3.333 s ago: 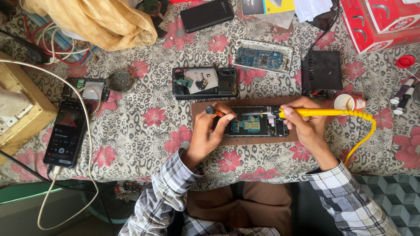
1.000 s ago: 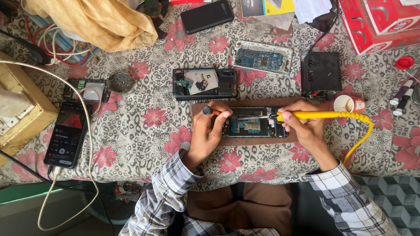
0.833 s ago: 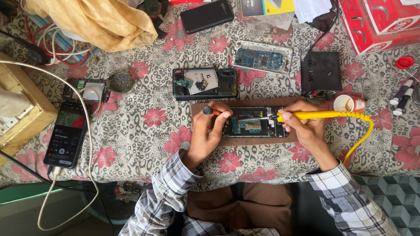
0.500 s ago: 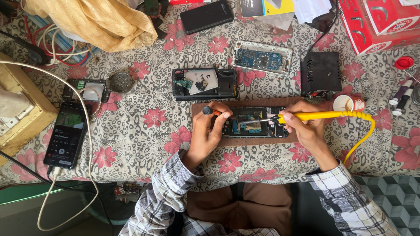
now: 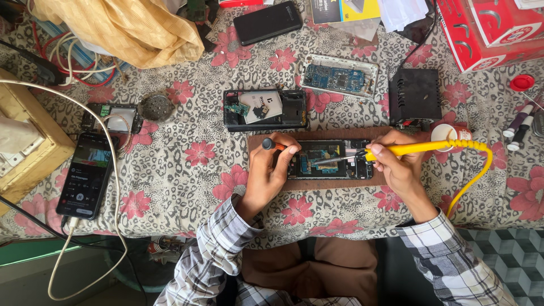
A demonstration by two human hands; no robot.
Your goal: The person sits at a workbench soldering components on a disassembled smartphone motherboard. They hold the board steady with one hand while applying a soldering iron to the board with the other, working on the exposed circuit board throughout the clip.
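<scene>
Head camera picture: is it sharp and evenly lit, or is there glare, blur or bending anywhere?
Head view: soft, even daylight; only faint shadows under the left hand and right hand; the opened phone and yellow soldering iron look sharp; the lit phone screen shows no strong glare; slight wide-angle bending toward the edges, seen at the red box.

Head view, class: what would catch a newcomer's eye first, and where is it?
At centre, the right hand holds a yellow-handled soldering iron with its tip over an opened black phone on a brown board, while the left hand steadies the phone. Top right sits a red cardboard box.
</scene>
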